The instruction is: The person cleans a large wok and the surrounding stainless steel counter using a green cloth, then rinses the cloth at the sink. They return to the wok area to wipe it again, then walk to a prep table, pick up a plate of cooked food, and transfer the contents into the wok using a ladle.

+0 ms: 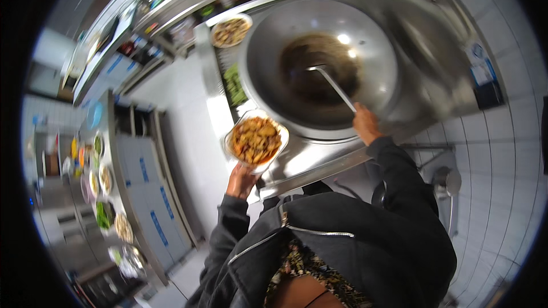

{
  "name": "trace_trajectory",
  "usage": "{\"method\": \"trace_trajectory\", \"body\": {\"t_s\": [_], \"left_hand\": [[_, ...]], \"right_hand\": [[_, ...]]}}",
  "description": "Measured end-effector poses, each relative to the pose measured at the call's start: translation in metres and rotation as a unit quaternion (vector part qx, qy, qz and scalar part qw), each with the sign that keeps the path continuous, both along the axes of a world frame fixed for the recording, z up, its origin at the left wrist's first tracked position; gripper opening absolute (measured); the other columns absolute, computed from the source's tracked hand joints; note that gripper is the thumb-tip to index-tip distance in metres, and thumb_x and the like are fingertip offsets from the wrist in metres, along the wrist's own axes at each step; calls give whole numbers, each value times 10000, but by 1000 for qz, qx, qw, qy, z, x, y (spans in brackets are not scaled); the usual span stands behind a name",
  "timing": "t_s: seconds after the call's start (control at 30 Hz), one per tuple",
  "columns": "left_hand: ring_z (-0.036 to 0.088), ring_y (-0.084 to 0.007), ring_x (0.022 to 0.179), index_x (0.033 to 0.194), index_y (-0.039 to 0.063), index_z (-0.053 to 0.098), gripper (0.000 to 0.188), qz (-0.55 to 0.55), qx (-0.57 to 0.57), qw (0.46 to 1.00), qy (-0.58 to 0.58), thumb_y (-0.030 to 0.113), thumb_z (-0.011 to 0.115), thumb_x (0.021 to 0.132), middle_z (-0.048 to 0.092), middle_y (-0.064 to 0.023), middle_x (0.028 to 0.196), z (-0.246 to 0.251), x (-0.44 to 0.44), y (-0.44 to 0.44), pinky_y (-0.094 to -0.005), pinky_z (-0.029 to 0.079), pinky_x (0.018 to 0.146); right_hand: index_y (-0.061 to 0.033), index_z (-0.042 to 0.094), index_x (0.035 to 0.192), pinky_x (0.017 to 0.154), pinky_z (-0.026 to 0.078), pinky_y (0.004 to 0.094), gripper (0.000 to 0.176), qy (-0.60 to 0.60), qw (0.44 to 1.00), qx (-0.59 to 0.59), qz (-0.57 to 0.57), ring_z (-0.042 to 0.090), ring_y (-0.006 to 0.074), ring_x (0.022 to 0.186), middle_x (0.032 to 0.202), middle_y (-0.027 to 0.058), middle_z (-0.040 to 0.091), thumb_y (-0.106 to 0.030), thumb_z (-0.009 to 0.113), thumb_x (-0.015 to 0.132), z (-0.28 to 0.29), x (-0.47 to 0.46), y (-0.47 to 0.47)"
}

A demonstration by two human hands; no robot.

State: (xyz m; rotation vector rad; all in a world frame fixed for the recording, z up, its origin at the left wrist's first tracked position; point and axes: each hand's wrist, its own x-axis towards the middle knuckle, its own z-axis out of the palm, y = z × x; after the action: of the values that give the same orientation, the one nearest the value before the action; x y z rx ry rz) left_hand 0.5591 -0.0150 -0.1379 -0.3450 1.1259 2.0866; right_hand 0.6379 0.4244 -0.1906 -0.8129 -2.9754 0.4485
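Observation:
My left hand [242, 181] holds a white dish [280, 143] by its near edge. Cooked brown food in reddish sauce [255, 140] fills this dish, which is beside the near left rim of a large steel wok [274, 21]. In my right hand [366, 125] is the long metal handle of a cooking ladle or spatula [336, 87]. The tool's head reaches down toward the middle of the wok, and its exact shape is hard to make out. Dark brown liquid or residue [299, 53] covers the bottom of the wok.
A plate of cooked food [231, 31] stands at the stove's far left corner, with green vegetables [233, 83] nearer. Right of the wok is a second large metal basin or wok [432, 42]. Several plated foods line a steel counter [124, 239] at left. A tiled wall [483, 145] bounds the right.

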Motion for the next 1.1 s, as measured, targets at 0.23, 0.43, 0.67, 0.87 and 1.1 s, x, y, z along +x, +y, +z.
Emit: {"method": "trace_trajectory", "body": {"t_s": [0.23, 0.43, 0.67, 0.87, 1.1], "left_hand": [[562, -317, 1217, 1315, -37, 426, 498, -99, 23, 995, -24, -22, 525, 827, 543, -178, 1324, 31, -13, 24, -466, 458, 1059], [558, -333, 1222, 1321, -84, 411, 516, -167, 64, 984, 8, -19, 547, 828, 527, -210, 1336, 72, -29, 34, -478, 452, 1068], [542, -323, 1245, 1340, -65, 403, 509, -298, 97, 950, 11, 6, 557, 859, 530, -199, 1335, 87, -45, 118, -454, 453, 1069], [464, -337, 1313, 1398, -87, 328, 580, -410, 197, 889, -47, -88, 501, 844, 449, -221, 1416, 49, -1, 290, -492, 373, 1140], [447, -391, 1313, 1368, -120, 313, 533, -392, 199, 883, -164, -148, 420, 847, 427, -268, 1409, 0, 77, 435, -542, 393, 1122]], "right_hand": [[-24, 557, 1023, 708, 558, 465, 212, 11, 999, 39, -11, 644, 370, 886, 986, 177, 577, -53, 607, 819, -17, -28, -51], [18, 587, 1030, 816, 505, 464, 272, 49, 999, -6, -13, 598, 384, 931, 981, 191, 584, -122, 663, 809, 22, -7, -124], [-1, 612, 1028, 807, 485, 461, 206, 242, 941, -185, -148, 599, 376, 938, 957, 193, 625, -124, 590, 865, 87, 66, -120], [-20, 626, 1002, 704, 505, 414, 154, 290, 905, -167, -263, 625, 356, 806, 887, 180, 641, -79, 596, 864, 73, 178, -115], [-10, 633, 1001, 689, 516, 401, 145, 275, 885, -191, -324, 643, 344, 795, 904, 179, 642, -79, 600, 878, 66, 252, -160]]}}
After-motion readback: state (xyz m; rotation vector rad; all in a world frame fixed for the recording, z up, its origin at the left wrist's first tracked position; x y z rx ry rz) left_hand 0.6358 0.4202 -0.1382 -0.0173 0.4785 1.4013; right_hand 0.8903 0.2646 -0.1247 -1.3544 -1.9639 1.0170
